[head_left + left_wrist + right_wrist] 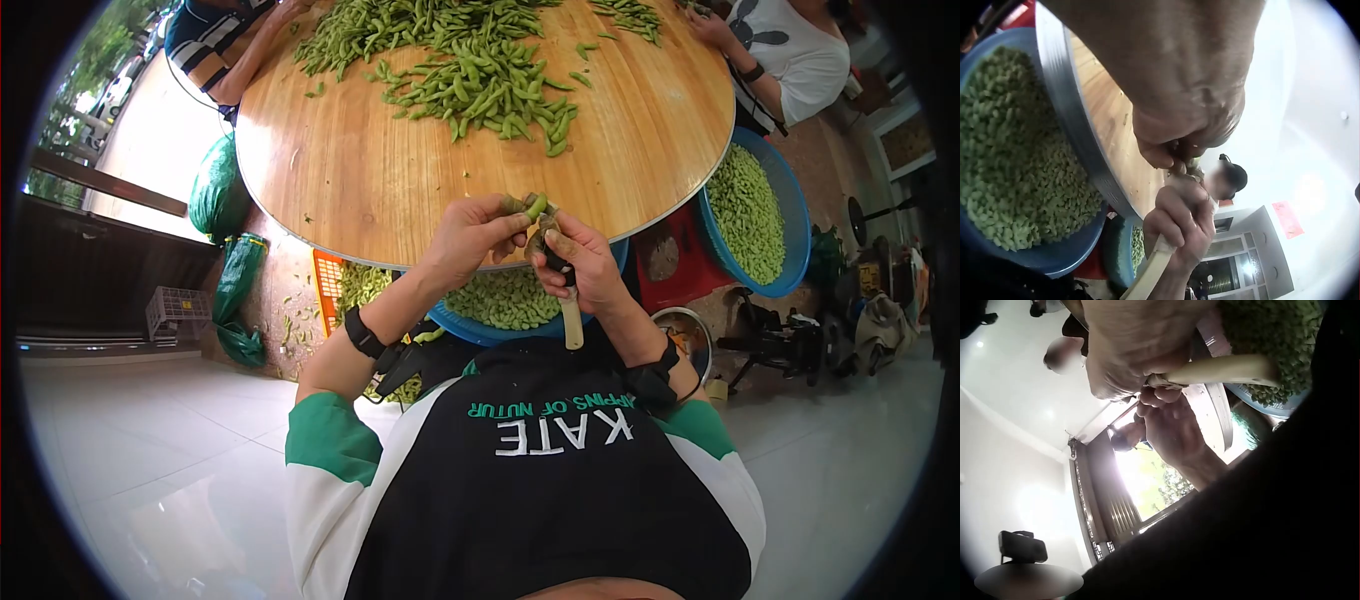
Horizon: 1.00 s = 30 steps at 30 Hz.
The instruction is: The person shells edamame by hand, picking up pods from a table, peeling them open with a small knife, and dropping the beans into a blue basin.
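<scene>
Over the near edge of the round wooden table, my two hands meet. Thumb and fingers of my left hand pinch a green bean pod. My right hand is close beside it, its fingers curled round a tool whose pale handle points down toward my body. In the right wrist view the same pale handle sticks out from under the right hand. The tool's working end is hidden by the fingers. Below my hands, a blue basin holds shelled green beans.
Pods lie in a large heap across the table. Another blue basin of shelled beans stands at the right, an orange basket at the left. Two people sit opposite, one in a striped shirt, one in a white shirt.
</scene>
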Tool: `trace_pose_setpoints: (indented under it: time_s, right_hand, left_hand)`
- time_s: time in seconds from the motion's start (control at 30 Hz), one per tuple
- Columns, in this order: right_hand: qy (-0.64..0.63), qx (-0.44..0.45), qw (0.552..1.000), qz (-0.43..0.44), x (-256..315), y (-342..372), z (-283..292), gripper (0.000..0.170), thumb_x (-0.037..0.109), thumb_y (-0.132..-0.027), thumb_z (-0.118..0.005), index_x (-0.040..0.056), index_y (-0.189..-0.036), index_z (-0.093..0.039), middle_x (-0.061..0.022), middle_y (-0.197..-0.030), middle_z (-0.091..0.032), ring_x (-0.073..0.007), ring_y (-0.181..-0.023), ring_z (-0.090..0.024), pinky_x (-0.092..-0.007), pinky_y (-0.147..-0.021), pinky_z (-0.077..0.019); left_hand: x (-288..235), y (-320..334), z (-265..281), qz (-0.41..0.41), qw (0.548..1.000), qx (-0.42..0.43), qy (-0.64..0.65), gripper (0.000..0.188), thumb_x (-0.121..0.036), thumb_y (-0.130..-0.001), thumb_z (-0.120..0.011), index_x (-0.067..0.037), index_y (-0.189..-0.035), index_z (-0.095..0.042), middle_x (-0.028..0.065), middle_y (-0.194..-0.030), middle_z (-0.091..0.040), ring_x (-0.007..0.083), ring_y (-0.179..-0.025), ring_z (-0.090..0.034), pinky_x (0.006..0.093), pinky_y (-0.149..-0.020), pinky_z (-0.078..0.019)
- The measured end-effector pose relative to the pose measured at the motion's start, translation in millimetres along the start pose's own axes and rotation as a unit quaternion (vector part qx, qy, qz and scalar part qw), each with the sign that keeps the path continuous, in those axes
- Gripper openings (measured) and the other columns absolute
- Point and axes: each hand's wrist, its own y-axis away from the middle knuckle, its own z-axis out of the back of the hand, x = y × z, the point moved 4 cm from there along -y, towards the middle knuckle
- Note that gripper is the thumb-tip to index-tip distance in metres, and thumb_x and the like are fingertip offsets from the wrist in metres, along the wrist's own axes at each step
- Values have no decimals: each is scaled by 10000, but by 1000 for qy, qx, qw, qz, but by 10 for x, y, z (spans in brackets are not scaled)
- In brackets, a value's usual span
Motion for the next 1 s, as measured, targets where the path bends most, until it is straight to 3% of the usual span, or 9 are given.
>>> trace_pose_setpoints:
  time_s: [0.33,0.43,0.6,0.7,0.83,0.87,0.9,0.93,1.0]
  right_hand:
    - [0,-27,1000,-9,-42,24,4,216,147,-986,-449,36,-1166,-496,-60,-777,-544,-76,-497,-390,-196,-404,-338]
    - [-9,-68,998,-3,-58,21,1,214,145,-980,-467,39,-1159,-514,-59,-761,-544,-76,-491,-388,-196,-404,-338]
    - [-61,-8,998,-14,-37,46,1,260,159,-973,-499,59,-1211,-530,-44,-770,-548,-63,-486,-394,-191,-400,-339]
    - [-112,43,992,-30,-40,42,-10,232,163,-977,-489,56,-1176,-540,-52,-759,-540,-66,-475,-382,-188,-393,-337]
    - [-165,37,985,-36,-62,33,-6,201,163,-978,-479,57,-1139,-536,-50,-765,-530,-70,-484,-386,-184,-388,-333]
    - [-188,4,981,-47,-72,9,22,189,164,-978,-478,60,-1127,-530,-50,-771,-526,-71,-493,-391,-184,-386,-331]
    - [-211,-30,975,-58,-90,-3,50,178,164,-977,-477,63,-1116,-525,-51,-778,-523,-72,-501,-396,-184,-383,-330]
    - [-212,-31,975,-58,-117,4,57,178,164,-977,-477,63,-1116,-525,-51,-778,-523,-72,-501,-396,-184,-383,-330]
    - [-229,-23,972,-54,-168,15,56,219,171,-970,-494,77,-1167,-509,-51,-797,-541,-70,-501,-384,-193,-371,-315]
  left_hand:
    - [110,-4,27,-44,999,2,-31,99,-114,-913,-600,-26,-933,-641,-12,-699,-582,36,-584,-486,182,-511,-371]
    - [41,9,37,-209,960,-41,-180,106,-113,-918,-591,-26,-955,-639,-7,-706,-584,38,-603,-493,192,-522,-385]
    - [134,-41,52,32,982,99,155,135,-109,-900,-623,-24,-1004,-631,0,-816,-618,65,-629,-542,214,-529,-411]
    - [150,-40,-28,54,933,192,301,140,-115,-892,-637,-27,-1001,-626,-10,-856,-622,70,-625,-554,217,-513,-408]
    - [149,-4,-86,84,930,165,318,140,-133,-902,-617,-11,-971,-613,33,-845,-626,88,-622,-556,254,-500,-416]
    - [85,-15,-50,-26,996,74,28,148,-139,-898,-614,-3,-953,-604,68,-842,-624,130,-613,-567,287,-502,-426]
    - [-27,9,-44,-134,954,-24,-266,158,-146,-893,-611,5,-935,-595,103,-839,-622,172,-604,-577,321,-503,-436]
    - [-26,31,-70,-133,955,-23,-265,158,-146,-893,-611,5,-935,-595,103,-839,-622,172,-604,-577,321,-503,-436]
    - [-172,196,-210,-391,739,-82,-542,164,-139,-873,-616,13,-931,-599,152,-800,-612,273,-622,-600,358,-531,-462]
